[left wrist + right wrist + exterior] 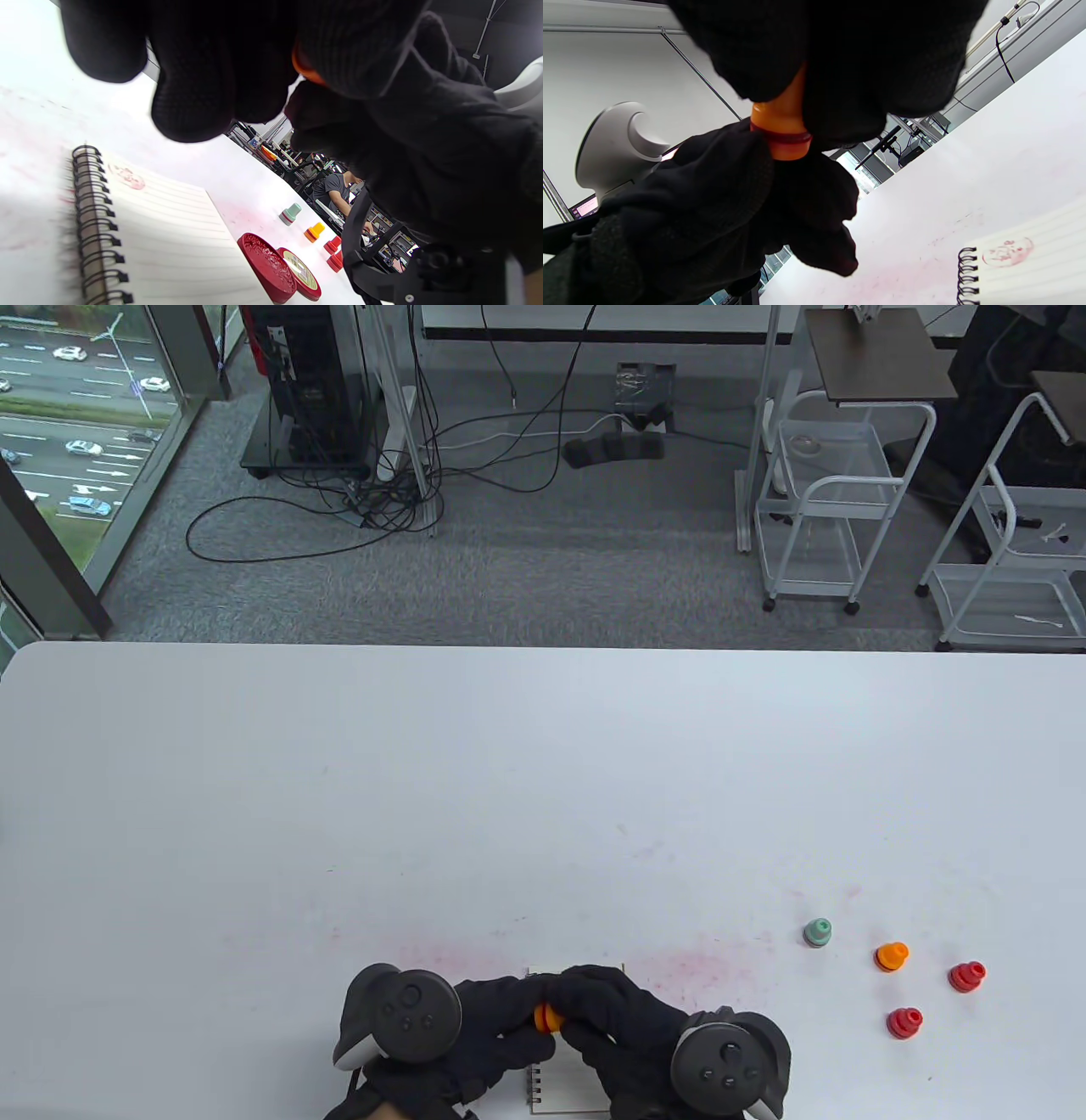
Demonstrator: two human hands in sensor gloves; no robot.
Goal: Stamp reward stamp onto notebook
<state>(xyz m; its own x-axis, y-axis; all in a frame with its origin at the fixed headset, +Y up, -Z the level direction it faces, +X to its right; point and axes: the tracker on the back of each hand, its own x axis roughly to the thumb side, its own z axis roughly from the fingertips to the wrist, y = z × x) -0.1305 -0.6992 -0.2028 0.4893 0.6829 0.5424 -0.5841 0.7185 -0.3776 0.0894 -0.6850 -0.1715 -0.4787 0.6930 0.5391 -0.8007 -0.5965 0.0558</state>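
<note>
Both gloved hands meet low in the table view, above a small spiral notebook [562, 1088]. Between them is an orange stamp [547, 1017]. In the right wrist view my right hand [814, 80] grips the stamp's [782, 123] upper part from above, and my left hand [725, 178] grips its lower end below a dark red band. The stamp is held off the page. The open lined page [169, 237] bears one red stamp mark [127, 178] near its top corner; the mark also shows in the right wrist view [1007, 252]. My left hand [519, 1020] and my right hand [581, 999] hide most of the notebook in the table view.
A red ink pad [267, 267] with its lid [302, 273] lies beside the notebook's right edge. Further right stand a green stamp [817, 932], an orange stamp [891, 957] and two red stamps [966, 976] [904, 1023]. The white table [509, 780] has faint red smears.
</note>
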